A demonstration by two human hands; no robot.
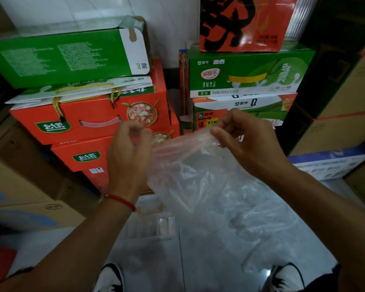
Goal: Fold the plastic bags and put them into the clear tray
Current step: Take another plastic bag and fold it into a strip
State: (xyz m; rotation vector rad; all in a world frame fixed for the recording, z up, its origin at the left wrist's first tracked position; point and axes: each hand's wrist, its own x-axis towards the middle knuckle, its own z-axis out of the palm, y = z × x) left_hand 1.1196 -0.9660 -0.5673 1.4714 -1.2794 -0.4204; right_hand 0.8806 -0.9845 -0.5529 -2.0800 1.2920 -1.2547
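At nine o'clock the left hand (pixel 128 157), a red string bracelet (pixel 120 201) on its wrist, pinches the plastic bag (pixel 209 186) in curled fingers; the bag hangs at centre above the clear tray (pixel 152 228) on the floor; at two o'clock the right hand (pixel 244 142) grips the bag's top edge

Both hands raised, left hand (pixel 128 152) and right hand (pixel 243 142) fingers pinching.

The clear tray (pixel 154 227) lies blurred, partly behind the plastic bag (pixel 209 186).
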